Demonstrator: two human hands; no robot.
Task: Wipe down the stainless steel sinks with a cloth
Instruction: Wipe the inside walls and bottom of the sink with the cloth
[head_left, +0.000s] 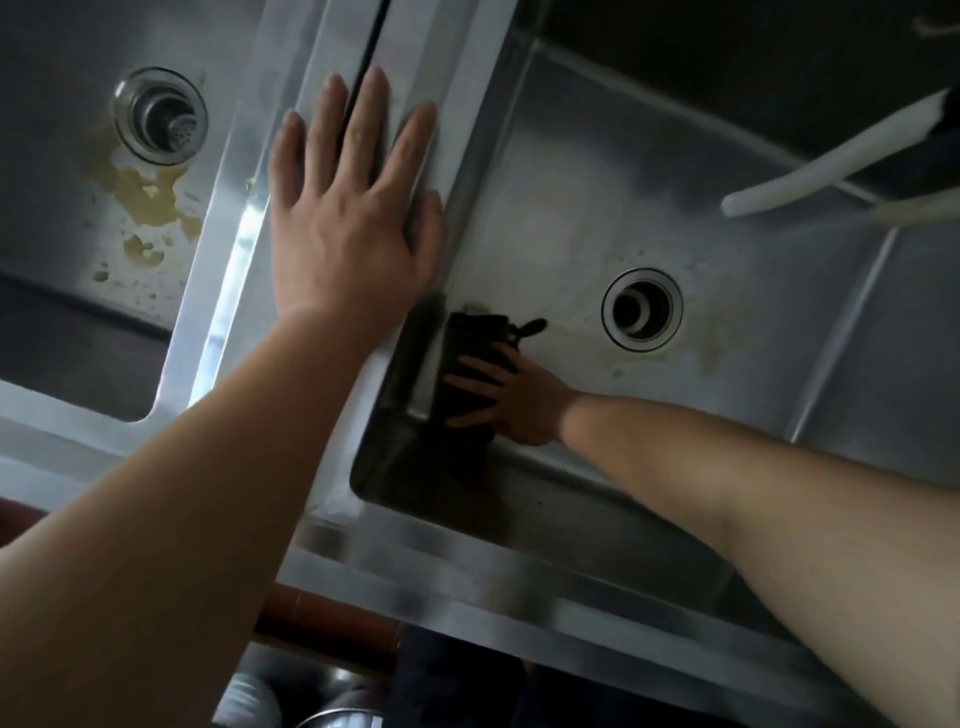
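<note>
Right hand (511, 402), fingers spread flat, presses dark cloth (470, 353) onto right sink (571, 218) floor against its left wall, drain (642, 310) nearby. Left hand (348, 223), fingers straight, rests flat on rim (234, 270) between sinks. Left sink (52, 156) has yellowish stains (145, 197).

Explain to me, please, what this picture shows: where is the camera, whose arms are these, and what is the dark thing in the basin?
There is no machine here. A person wears one camera on the head, and it looks down at their own two bare arms. Below them are two stainless steel sinks, side by side. The left hand lies flat, fingers straight, on the steel ledge between the sinks. The right hand reaches into the right sink and presses a dark cloth at the foot of its left wall. The left sink has yellowish stains beside its drain. A white hose reaches in from the upper right.
</note>
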